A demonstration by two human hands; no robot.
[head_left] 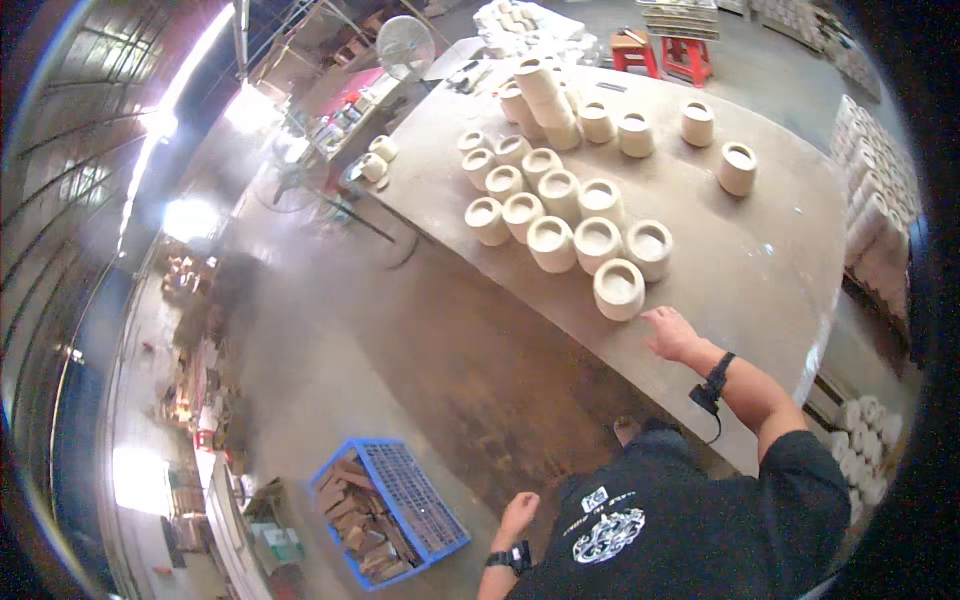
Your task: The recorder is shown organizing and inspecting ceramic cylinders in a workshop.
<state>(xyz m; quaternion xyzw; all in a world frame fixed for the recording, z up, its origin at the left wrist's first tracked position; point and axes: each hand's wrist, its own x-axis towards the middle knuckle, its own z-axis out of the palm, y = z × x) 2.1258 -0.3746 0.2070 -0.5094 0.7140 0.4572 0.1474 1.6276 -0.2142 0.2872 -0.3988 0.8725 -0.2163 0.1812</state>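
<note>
Just right of the nearest cream-coloured clay pot (pixel 619 290), my right hand (pixel 674 335) is over the table's front edge. Its fingers are bent and slightly apart, with nothing visible in them; contact with the pot cannot be made out. My left hand (pixel 519 512) hangs low beside my body, away from the table, its fingers loosely curled and holding nothing I can see. Several similar round pots with wide openings, such as this one (pixel 550 244), stand upright in a cluster beyond my right hand. Farther back, some pots are stacked (pixel 545 100).
The pots stand on a large pale table (pixel 740 260). A blue plastic crate (pixel 415 500) of brown broken pieces sits on the floor at left. Standing fans (pixel 405 48), red stools (pixel 686 60) and stacked pale wares (pixel 870 190) surround the work area.
</note>
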